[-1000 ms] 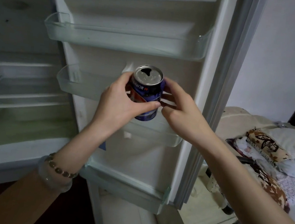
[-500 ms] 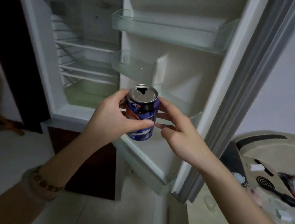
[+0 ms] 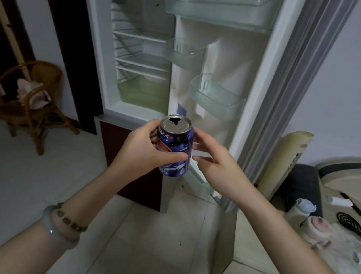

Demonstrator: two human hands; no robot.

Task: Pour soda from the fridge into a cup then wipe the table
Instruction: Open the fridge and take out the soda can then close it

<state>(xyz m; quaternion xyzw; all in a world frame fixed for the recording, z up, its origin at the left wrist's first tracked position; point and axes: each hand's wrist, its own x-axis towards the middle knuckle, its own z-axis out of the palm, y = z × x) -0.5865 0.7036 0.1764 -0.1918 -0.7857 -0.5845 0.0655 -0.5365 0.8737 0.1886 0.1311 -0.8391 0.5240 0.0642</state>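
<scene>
Left hand (image 3: 143,150) wraps the opened soda can (image 3: 174,147); right hand (image 3: 214,167), fingers loosely spread, sits at its 3 o'clock. Tilting while walking could slop soda out.

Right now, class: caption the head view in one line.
Before the open white fridge, the left hand grips an opened blue aluminium soda can, the right hand beside it.

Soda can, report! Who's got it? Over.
Left hand grips soda can, top open. Right hand open beside it. Fridge door open behind.
</scene>
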